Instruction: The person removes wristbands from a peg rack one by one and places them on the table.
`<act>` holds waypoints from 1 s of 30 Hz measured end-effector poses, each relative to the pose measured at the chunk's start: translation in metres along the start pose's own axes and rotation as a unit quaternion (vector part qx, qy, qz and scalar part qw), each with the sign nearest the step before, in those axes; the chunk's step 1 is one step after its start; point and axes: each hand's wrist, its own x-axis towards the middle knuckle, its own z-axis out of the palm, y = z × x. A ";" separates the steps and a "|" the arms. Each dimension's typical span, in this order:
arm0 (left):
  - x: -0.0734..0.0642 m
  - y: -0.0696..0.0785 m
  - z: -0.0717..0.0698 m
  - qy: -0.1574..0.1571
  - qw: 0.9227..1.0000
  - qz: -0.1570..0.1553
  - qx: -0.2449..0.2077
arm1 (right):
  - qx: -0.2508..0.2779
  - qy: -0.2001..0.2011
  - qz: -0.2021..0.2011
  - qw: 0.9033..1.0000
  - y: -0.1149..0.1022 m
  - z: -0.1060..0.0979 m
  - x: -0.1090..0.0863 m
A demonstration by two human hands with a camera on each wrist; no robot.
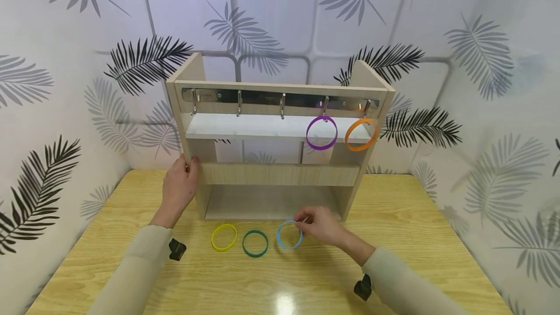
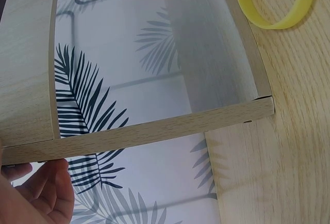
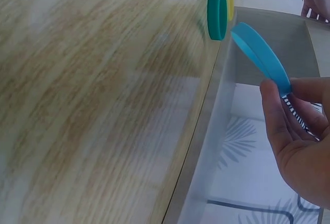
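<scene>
My right hand [image 1: 321, 226] pinches a light blue wristband [image 3: 262, 56] between thumb and fingers, in front of the shelf's bottom opening. My left hand [image 1: 180, 183] grips the left side panel of the wooden shelf [image 1: 280, 175], thumb at the front edge. In the left wrist view, the fingers of that hand [image 2: 44, 193] show against the panel. A green wristband [image 1: 255, 243] and a yellow wristband [image 1: 224, 237] lie on the table left of the blue one. On the shelf's hook rail [image 1: 262, 98], a purple wristband [image 1: 322, 133] and an orange wristband [image 1: 361, 135] hang from the two rightmost hooks.
The shelf stands on a wood-grain table [image 1: 420, 237], close to a leaf-patterned wall [image 1: 271, 8]. Three hooks on the left of the rail carry nothing. A small black device [image 1: 177, 249] sits at the left wrist, another black device [image 1: 362, 288] at the right.
</scene>
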 end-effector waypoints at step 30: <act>0.000 0.001 0.000 0.006 1.000 0.005 0.002 | 0.015 -0.012 0.001 1.000 0.017 0.007 0.001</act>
